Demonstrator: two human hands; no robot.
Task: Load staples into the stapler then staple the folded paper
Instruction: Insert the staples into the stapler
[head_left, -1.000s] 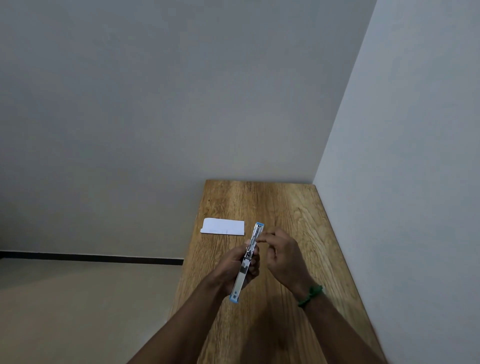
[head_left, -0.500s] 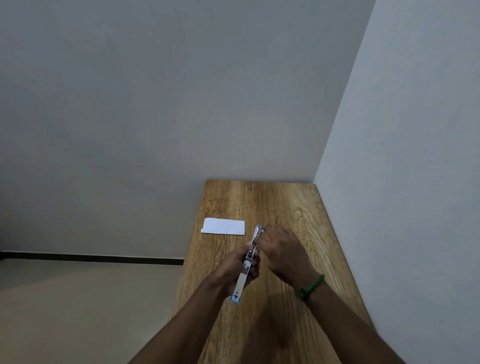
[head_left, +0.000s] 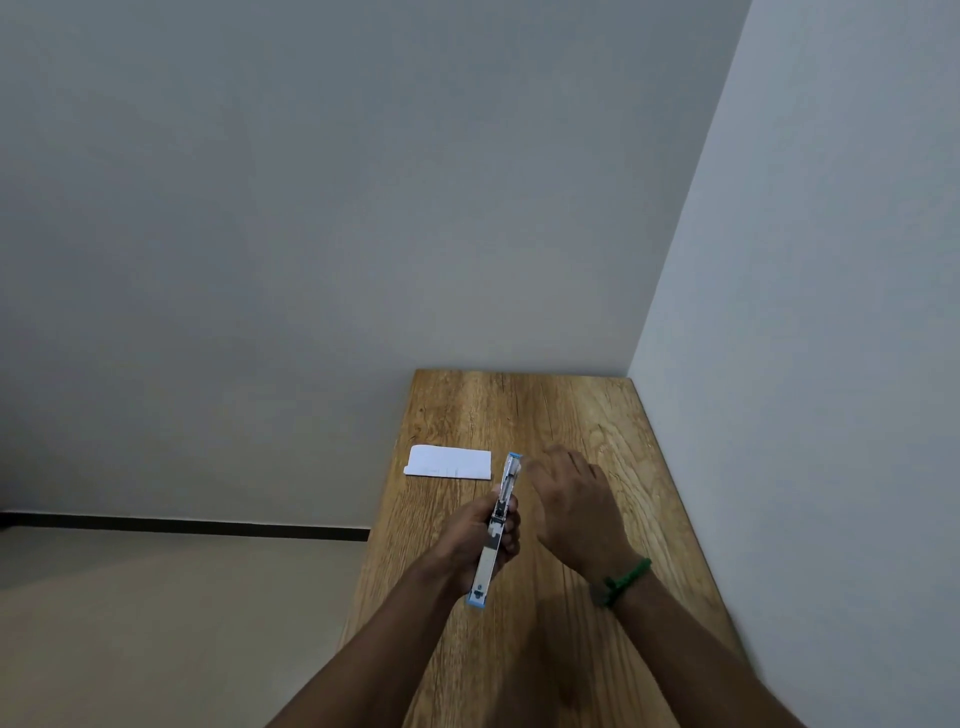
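Note:
My left hand (head_left: 480, 535) grips a silver stapler (head_left: 500, 514) with blue ends, swung open into one long strip above the table. My right hand (head_left: 574, 506) hovers just right of the stapler's far half, fingers spread and slightly blurred; I cannot tell whether it touches the stapler or holds staples. A folded white paper (head_left: 449, 461) lies flat on the table, left of the stapler's far tip.
The narrow wooden table (head_left: 571, 415) stands in a room corner, walls at its far and right sides. Its left edge drops to a beige floor (head_left: 156, 623). A green band (head_left: 623, 579) circles my right wrist.
My right hand, earlier pinching at the stapler's far end, has drawn off slightly to the right with fingers spreading. The left hand and stapler stay nearly still.

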